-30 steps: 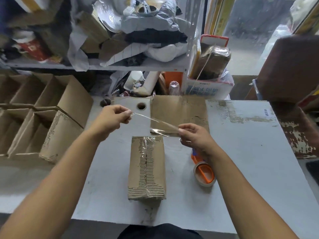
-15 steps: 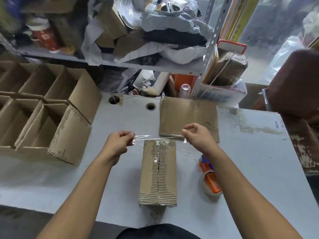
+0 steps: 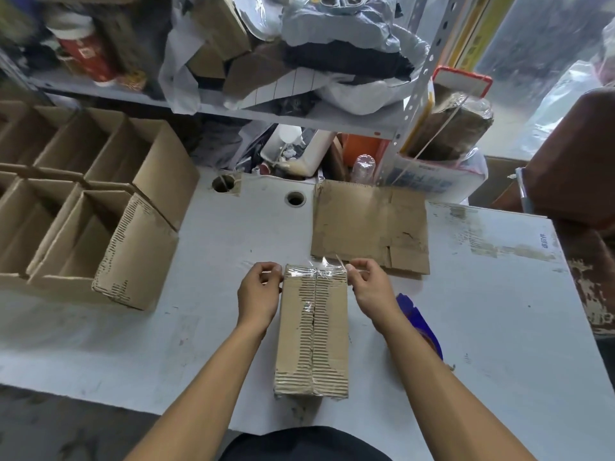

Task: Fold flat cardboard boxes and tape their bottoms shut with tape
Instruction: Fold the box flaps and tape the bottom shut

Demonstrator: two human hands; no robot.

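A folded cardboard box [image 3: 312, 331] stands bottom-up on the white table [image 3: 213, 294], its centre seam covered by clear tape. A strip of clear tape [image 3: 314, 271] lies across the box's far end. My left hand [image 3: 261, 291] pinches the strip's left end beside the box. My right hand [image 3: 367, 287] pinches its right end on the other side. A flat cardboard box [image 3: 369, 226] lies just beyond. The tape dispenser [image 3: 421, 322], blue and orange, sits by my right forearm, mostly hidden.
Several open folded boxes [image 3: 90, 207] are lined up at the left of the table. Two round holes [image 3: 294, 198] pierce the tabletop at the back. A cluttered metal shelf [image 3: 233, 108] rises behind. A brown chair [image 3: 572, 154] stands at the right.
Both hands came down and closer together, laying the stretched tape strip across the box's far end. The camera view also tilted and moved nearer to the box.
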